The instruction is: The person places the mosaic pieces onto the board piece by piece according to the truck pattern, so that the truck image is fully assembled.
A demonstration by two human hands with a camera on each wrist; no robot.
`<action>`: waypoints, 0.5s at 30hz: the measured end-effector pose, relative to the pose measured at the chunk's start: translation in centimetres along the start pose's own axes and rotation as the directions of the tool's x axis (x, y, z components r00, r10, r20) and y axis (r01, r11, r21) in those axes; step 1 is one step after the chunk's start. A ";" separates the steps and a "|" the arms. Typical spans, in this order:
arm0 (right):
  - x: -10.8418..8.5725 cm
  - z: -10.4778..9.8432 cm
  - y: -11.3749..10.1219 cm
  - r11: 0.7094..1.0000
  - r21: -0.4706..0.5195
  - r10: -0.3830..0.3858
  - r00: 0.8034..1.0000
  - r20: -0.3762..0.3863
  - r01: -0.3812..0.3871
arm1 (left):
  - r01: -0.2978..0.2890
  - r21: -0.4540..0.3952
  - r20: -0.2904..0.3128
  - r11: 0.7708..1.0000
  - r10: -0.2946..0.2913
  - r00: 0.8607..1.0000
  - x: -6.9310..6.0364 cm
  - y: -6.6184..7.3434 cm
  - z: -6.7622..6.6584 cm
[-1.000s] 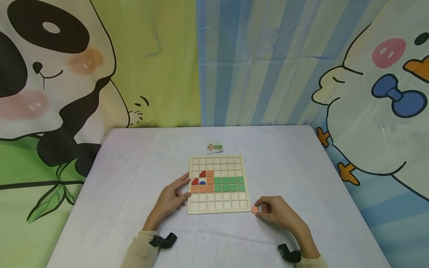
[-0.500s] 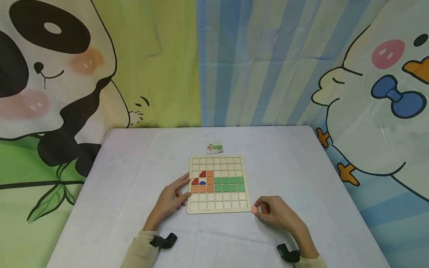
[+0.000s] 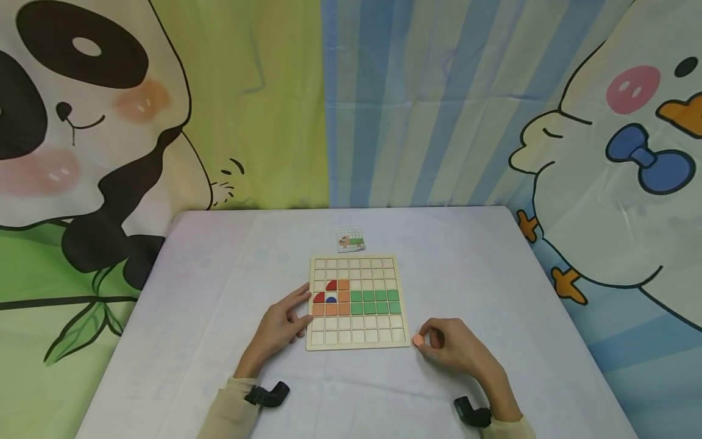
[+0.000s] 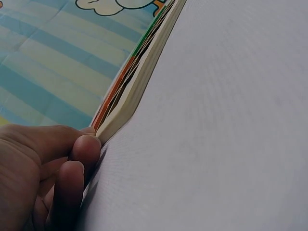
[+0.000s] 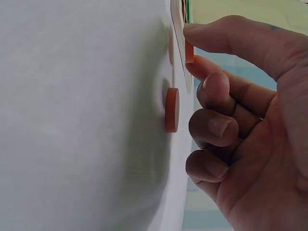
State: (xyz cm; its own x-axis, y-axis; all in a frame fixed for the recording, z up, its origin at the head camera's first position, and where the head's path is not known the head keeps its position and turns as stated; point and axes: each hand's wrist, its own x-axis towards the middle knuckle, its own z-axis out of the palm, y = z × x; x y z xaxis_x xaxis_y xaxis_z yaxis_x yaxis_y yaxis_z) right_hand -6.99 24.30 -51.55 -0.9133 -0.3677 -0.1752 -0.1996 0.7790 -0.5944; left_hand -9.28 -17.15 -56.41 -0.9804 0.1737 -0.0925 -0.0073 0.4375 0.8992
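Observation:
A square wooden grid board (image 3: pixel 359 336) lies on the white table. Orange squares, green squares (image 3: pixel 376 302), two red quarter-rounds and a blue half-round fill some of its cells. My left hand (image 3: pixel 281 326) rests at the board's left edge, index finger and thumb touching it apart from each other. Beyond the board's lower right corner, my right hand (image 3: pixel 452 342) pinches an orange tile (image 3: pixel 418 340) between thumb and index finger. The right wrist view also has a loose orange piece (image 5: pixel 172 110) on the table below that hand; the head view hides it.
A small picture card (image 3: pixel 351 240) with a grid drawing lies behind the board. White cloth covers the table (image 3: pixel 247 244). Cartoon-printed curtains (image 3: pixel 411 103) hang behind and at both sides. Black wrist cameras (image 3: pixel 269 395) sit on both wrists.
My right hand has lifted very slightly and shifted a touch right with the orange tile. The left hand and the board have stayed still.

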 end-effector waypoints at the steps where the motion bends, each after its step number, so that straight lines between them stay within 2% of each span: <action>1: 0.1 0.0 -0.1 1.000 0.000 -0.003 1.000 -0.003 0.003 | 0.001 -0.002 0.000 1.000 -0.001 1.000 0.0 0.0 0.0; 15: 2.4 0.7 -1.7 0.992 0.022 -0.121 0.992 -0.045 0.122 | 0.012 0.007 -0.005 1.000 -0.012 1.000 -0.1 0.0 0.1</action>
State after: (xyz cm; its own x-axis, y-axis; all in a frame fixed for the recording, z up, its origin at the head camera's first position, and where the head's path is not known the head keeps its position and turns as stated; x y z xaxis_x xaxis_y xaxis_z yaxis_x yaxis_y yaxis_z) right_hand -8.63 21.77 -51.50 -0.8975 -0.4359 -0.0667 -0.3016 0.7171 -0.6284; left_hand -9.18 -17.09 -56.40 -0.9812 0.1645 -0.1011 -0.0176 0.4455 0.8951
